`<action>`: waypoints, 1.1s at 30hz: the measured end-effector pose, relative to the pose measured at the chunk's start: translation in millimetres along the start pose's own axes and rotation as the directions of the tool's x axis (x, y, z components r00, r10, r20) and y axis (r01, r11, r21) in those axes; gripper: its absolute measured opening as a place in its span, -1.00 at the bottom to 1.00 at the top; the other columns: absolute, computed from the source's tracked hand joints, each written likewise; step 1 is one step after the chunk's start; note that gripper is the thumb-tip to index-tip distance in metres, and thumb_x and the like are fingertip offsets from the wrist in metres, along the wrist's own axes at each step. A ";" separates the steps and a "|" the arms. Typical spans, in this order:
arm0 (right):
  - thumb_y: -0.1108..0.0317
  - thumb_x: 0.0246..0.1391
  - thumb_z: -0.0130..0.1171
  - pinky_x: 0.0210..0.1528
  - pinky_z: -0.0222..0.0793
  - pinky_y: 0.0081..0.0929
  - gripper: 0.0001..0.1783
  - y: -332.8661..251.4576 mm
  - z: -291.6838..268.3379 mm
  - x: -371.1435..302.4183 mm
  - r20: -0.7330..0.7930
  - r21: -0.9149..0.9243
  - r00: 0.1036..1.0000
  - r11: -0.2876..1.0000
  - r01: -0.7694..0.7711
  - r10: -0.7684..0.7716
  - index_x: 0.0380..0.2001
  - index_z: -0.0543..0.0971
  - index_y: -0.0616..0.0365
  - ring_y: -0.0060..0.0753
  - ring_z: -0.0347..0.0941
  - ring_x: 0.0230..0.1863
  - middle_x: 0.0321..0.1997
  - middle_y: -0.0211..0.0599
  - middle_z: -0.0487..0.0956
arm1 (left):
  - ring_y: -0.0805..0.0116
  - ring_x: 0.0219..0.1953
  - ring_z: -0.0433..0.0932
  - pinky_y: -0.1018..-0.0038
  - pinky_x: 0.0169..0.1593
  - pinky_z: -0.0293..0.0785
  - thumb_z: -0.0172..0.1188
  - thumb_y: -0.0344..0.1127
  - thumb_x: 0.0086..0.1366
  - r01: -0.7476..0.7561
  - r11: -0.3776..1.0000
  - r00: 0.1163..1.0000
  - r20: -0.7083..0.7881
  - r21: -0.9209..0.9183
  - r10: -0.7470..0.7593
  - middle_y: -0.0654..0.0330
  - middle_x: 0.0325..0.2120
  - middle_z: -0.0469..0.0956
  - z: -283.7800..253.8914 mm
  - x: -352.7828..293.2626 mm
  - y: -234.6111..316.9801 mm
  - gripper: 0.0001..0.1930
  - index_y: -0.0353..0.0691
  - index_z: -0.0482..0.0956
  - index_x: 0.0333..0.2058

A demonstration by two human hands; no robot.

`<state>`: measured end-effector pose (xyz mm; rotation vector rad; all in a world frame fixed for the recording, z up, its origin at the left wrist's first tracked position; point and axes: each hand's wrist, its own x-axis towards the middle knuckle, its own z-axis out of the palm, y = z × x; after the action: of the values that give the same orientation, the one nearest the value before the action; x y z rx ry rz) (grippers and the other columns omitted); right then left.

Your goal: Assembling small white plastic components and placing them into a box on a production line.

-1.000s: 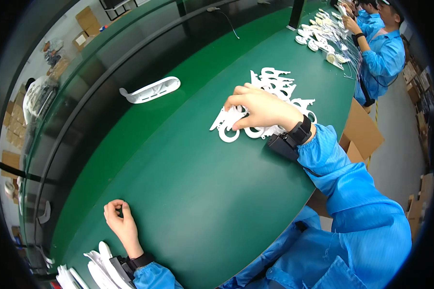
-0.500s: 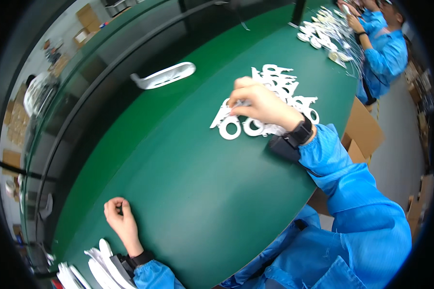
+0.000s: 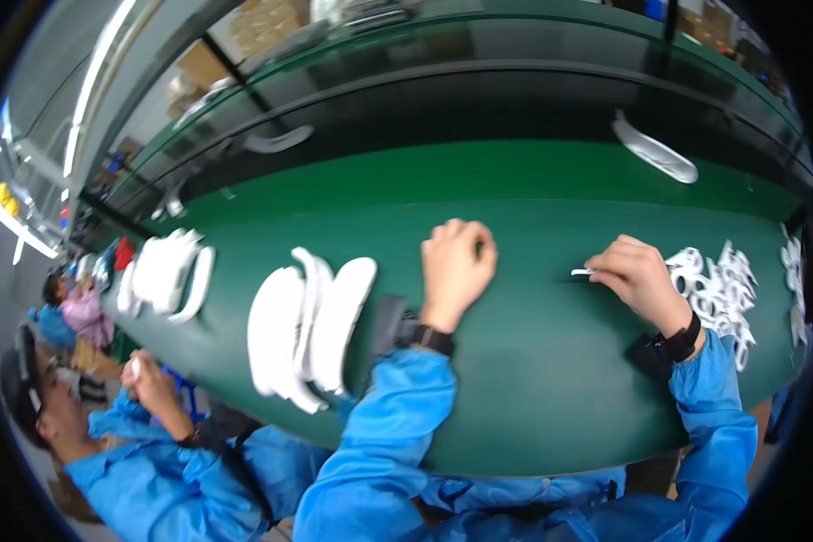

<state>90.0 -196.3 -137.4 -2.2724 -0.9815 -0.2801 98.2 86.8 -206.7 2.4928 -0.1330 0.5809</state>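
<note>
My right hand pinches a small white plastic piece between thumb and fingertips. Its thin end pokes out to the left; the fingers cover the rest. Just right of that hand lies a pile of white ring-shaped plastic parts with flat arms. My left hand is over the middle of the green table, its fingers curled and the thumb meeting the index finger in a loose loop, with nothing seen in it. Left of this hand, several long curved white plastic shells lie side by side.
Farther left is another group of white shells. A person in blue works at the lower left. Single white shells rest toward the dark back panel. More white parts lie at the far right of the green table.
The view has swung left. My right hand has left the pile of ring-shaped parts with a small white piece in its fingers. The left hand stays curled.
</note>
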 end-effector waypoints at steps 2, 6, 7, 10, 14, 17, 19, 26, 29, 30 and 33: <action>0.52 -0.10 0.28 -0.29 0.40 -0.38 -0.85 12.1 19.1 9.5 0.161 -0.088 0.984 0.992 0.087 -0.072 -0.37 0.63 0.19 -0.25 0.44 -0.36 -0.39 -0.29 0.57 | 0.16 -0.23 0.45 0.27 -0.16 0.30 0.17 -0.31 0.09 -0.012 1.000 1.000 -0.006 -0.013 0.012 0.23 -0.40 0.50 6.3 5.1 7.1 -0.97 -0.04 0.57 -0.47; 0.54 -0.09 0.21 -0.21 0.40 -0.40 -0.79 30.9 17.4 1.5 0.077 0.106 0.980 0.976 -0.192 0.184 -0.29 0.58 0.19 -0.20 0.45 -0.29 -0.31 -0.20 0.54 | 0.11 -0.25 0.46 0.23 -0.18 0.34 0.17 -0.30 0.09 -0.037 0.999 0.999 0.000 0.000 0.037 0.18 -0.41 0.50 10.0 10.2 11.0 -0.96 -0.07 0.56 -0.48; 0.53 -0.05 0.18 -0.19 0.40 -0.43 -0.73 38.3 19.6 -2.9 0.012 0.207 0.994 0.973 -0.104 0.104 -0.20 0.52 0.20 -0.30 0.48 -0.23 -0.25 -0.20 0.53 | 0.09 -0.26 0.47 0.21 -0.20 0.36 0.17 -0.30 0.10 -0.058 0.998 0.998 0.008 0.030 0.058 0.16 -0.42 0.51 5.5 12.5 11.3 -0.95 -0.08 0.56 -0.49; 0.45 0.01 0.28 -0.21 0.41 -0.52 -0.52 51.6 31.0 -1.5 0.038 0.441 0.982 0.879 -0.184 0.186 0.00 0.37 0.14 -0.49 0.48 -0.20 -0.20 -0.31 0.52 | 0.07 -0.37 0.51 0.22 -0.29 0.41 0.19 -0.36 0.08 -0.143 0.989 0.989 -0.031 0.031 0.144 0.14 -0.48 0.54 -2.9 14.5 2.4 -0.97 -0.13 0.55 -0.51; 0.43 -0.06 0.37 -0.26 0.39 -0.51 -0.57 49.0 30.8 4.8 0.195 0.480 0.942 0.811 -0.335 0.274 -0.13 0.42 0.18 -0.48 0.52 -0.34 -0.41 -0.36 0.59 | 0.19 -0.34 0.47 0.31 -0.25 0.38 0.19 -0.43 0.09 -0.116 0.993 0.993 0.026 0.007 0.116 0.17 -0.46 0.50 -2.5 9.2 -3.1 -0.99 -0.19 0.56 -0.46; 0.43 -0.05 0.34 -0.29 0.39 -0.49 -0.69 52.3 28.4 -0.4 0.162 0.451 0.960 0.847 -0.279 0.230 -0.22 0.50 0.20 -0.44 0.52 -0.38 -0.42 -0.32 0.59 | 0.19 -0.25 0.45 0.30 -0.15 0.30 0.20 -0.39 0.08 0.000 1.000 0.996 0.089 -0.025 0.002 0.24 -0.40 0.49 2.4 9.7 3.3 -0.99 -0.11 0.56 -0.47; 0.43 -0.05 0.32 -0.30 0.40 -0.48 -0.75 51.7 28.1 -1.1 0.139 0.434 0.974 0.873 -0.223 0.180 -0.27 0.53 0.22 -0.42 0.52 -0.40 -0.43 -0.29 0.59 | 0.20 -0.25 0.45 0.30 -0.15 0.29 0.21 -0.38 0.10 0.010 1.000 0.996 0.090 -0.005 -0.009 0.24 -0.39 0.49 -1.3 10.6 1.9 -0.97 -0.13 0.56 -0.44; 0.44 -0.02 0.29 -0.29 0.42 -0.51 -0.78 52.0 27.5 -5.4 0.143 0.461 0.958 0.839 -0.288 0.250 -0.26 0.56 0.21 -0.43 0.55 -0.37 -0.39 -0.27 0.61 | 0.18 -0.32 0.41 0.30 -0.20 0.29 0.24 -0.37 0.09 -0.021 1.000 0.996 0.083 -0.005 0.021 0.23 -0.43 0.44 6.1 6.8 3.2 -0.76 -0.13 0.53 -0.21; 0.45 -0.02 0.30 -0.29 0.42 -0.51 -0.79 51.3 30.3 -3.2 0.124 0.483 0.962 0.833 -0.272 0.242 -0.27 0.57 0.21 -0.43 0.56 -0.37 -0.38 -0.27 0.62 | 0.25 -0.35 0.38 0.36 -0.22 0.36 0.21 -0.50 0.10 -0.067 0.995 0.997 0.020 -0.069 0.069 0.18 -0.44 0.41 -2.8 4.6 18.5 -0.71 -0.26 0.50 -0.15; 0.46 -0.02 0.30 -0.29 0.42 -0.52 -0.80 51.2 30.3 -2.6 0.112 0.492 0.966 0.831 -0.259 0.234 -0.28 0.57 0.21 -0.43 0.57 -0.37 -0.37 -0.27 0.62 | 0.24 -0.35 0.39 0.36 -0.23 0.37 0.20 -0.51 0.10 -0.142 0.985 0.990 0.008 -0.098 0.144 0.16 -0.43 0.41 -2.9 0.7 31.2 -0.70 -0.28 0.49 -0.13; 0.45 -0.02 0.30 -0.29 0.41 -0.52 -0.83 46.7 27.5 -0.6 0.156 0.504 0.953 0.808 -0.304 0.261 -0.31 0.58 0.21 -0.43 0.55 -0.37 -0.38 -0.29 0.63 | 0.20 -0.37 0.44 0.36 -0.24 0.39 0.21 -0.53 0.09 -0.315 0.931 0.942 0.056 -0.184 0.330 0.10 -0.42 0.44 7.2 -14.0 75.2 -0.69 -0.31 0.50 -0.14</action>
<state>121.4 -203.4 -181.0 -1.8886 -0.6365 0.1949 72.1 19.8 -179.8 2.3400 -0.6116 0.5666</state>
